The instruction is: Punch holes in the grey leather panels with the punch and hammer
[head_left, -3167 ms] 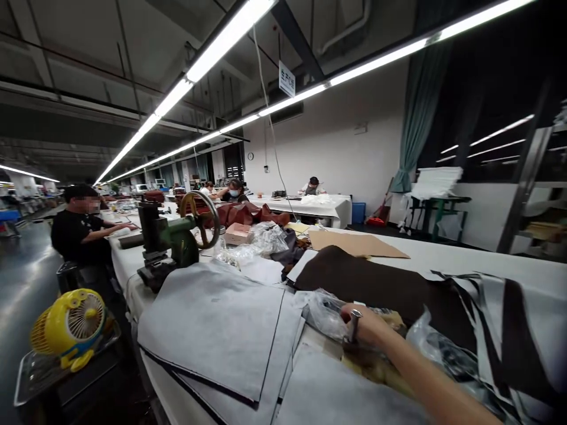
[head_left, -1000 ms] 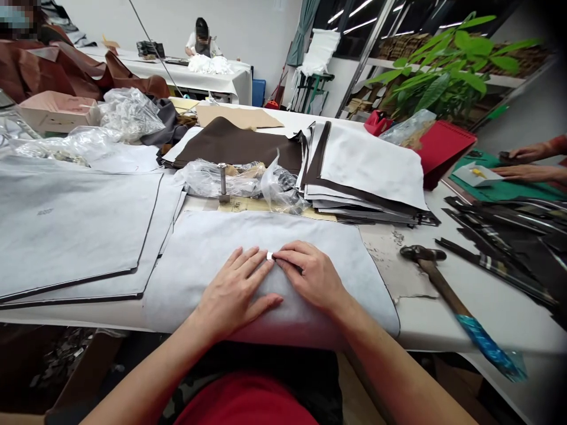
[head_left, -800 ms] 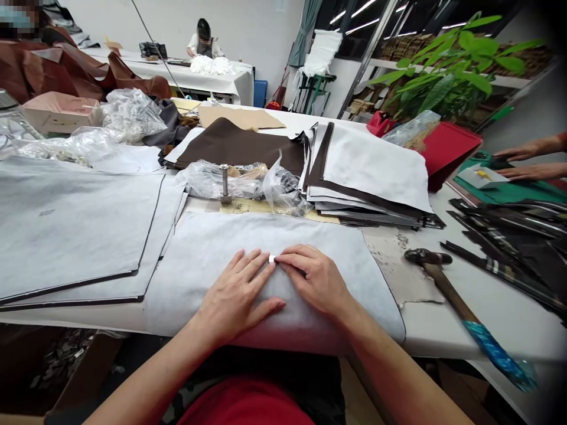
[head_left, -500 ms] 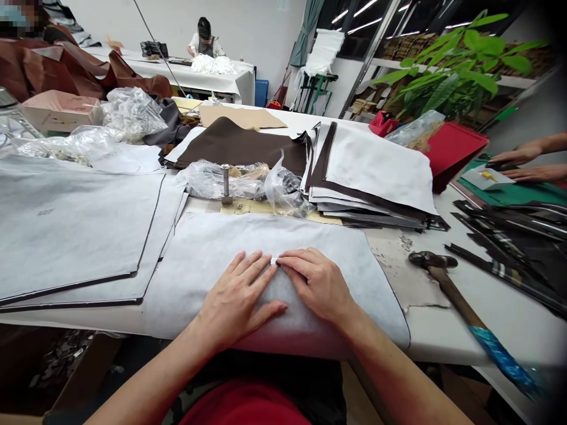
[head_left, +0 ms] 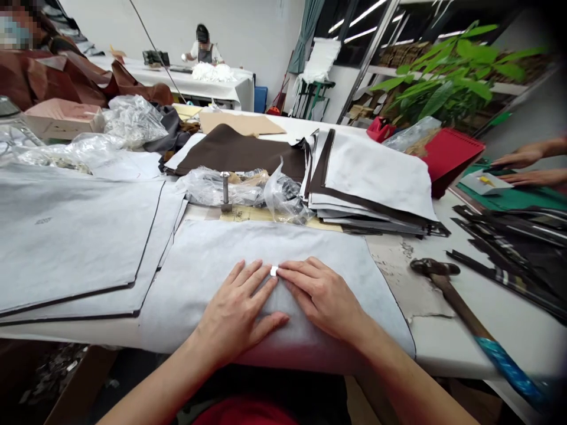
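Though tiny, squarish white tab (head_left: 274, 271)

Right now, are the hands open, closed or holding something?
Left hand: open, laid on the sheet.
Right hand: at the white tab; whether pinching it cannot be told.

left hand (head_left: 239, 310) and right hand (head_left: 331, 302) rest on a pale sheet (head_left: 305, 239), a small white tab (head_left: 273, 271) between their fingers (head_left: 296, 274).
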The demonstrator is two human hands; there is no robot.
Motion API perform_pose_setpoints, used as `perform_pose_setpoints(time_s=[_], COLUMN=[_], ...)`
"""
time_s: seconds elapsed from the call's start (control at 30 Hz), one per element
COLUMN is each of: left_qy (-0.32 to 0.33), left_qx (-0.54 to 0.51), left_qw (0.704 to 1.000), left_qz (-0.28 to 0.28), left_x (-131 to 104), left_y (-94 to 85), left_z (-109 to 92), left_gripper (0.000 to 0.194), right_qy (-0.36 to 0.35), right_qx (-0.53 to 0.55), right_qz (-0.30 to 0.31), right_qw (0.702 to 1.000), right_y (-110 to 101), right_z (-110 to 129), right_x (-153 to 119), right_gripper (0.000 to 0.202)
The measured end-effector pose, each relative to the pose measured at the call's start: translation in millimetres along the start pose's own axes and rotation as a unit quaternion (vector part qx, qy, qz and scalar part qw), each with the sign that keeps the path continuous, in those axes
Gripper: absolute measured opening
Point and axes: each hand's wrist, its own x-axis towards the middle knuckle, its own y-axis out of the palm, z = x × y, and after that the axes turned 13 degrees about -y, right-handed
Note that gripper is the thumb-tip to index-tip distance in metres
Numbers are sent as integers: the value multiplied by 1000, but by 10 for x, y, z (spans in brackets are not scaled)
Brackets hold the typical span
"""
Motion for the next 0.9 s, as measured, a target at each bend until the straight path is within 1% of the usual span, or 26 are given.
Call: perform_pose_setpoints(time_s=[0.07, 0.13, 0.2, 0.27, 0.3, 0.37, 0.43, 0.53, 0.63, 0.7, 0.8, 0.9], left_qy=[-2, -2, 2, 12, 18, 30, 37, 46, 53, 51, 36, 34], left_qx=[0, 6, 18, 32, 38, 43, 43, 41, 47, 48, 36, 41], left_qw=[1000, 1000, 1000, 999, 998, 997, 996, 995, 995, 995, 996, 998], left_qz=[-5, -14, -24, -32, -38, -54, -70, -78, -75, -74, -71, -42], left_x=[-3, -6, -7, -5, -2, 9, 26, 53, 64, 62, 51, 37], left_y=[3, 18, 36, 49, 52, 50, 39, 21, 12, 11, 8, 5], left_z=[-13, -18, -15, -7, -2, 6, 12, 16, 18, 17, 15, 17], left_gripper=[55, 54, 56, 58, 58, 55, 53, 52, 53, 52, 51, 52], right_qy=[6, 18, 65, 136, 175, 234, 269, 298, 316, 332, 346, 345], right_qx=[22, -4, -62, -95, -101, -97, -81, -38, 27, 79, 169, 251], right_qz=[-4, -37, -55, -26, -1, 44, 66, 60, 18, -26, -106, -182], right_qw=[1000, 999, 994, 986, 979, 966, 957, 952, 948, 940, 917, 886], right_y=[-145, -327, -500, -601, -612, -564, -469, -363, -339, -343, -354, -383], right_z=[-129, -348, -624, -907, -1037, -1257, -1414, -1551, -1612, -1624, -1611, -1588], right_x=[110, 336, 661, 1020, 1184, 1442, 1582, 1609, 1533, 1470, 1372, 1273], right_gripper=[29, 24, 26, 28, 26, 18, 15, 17, 16, 17, 21, 22])
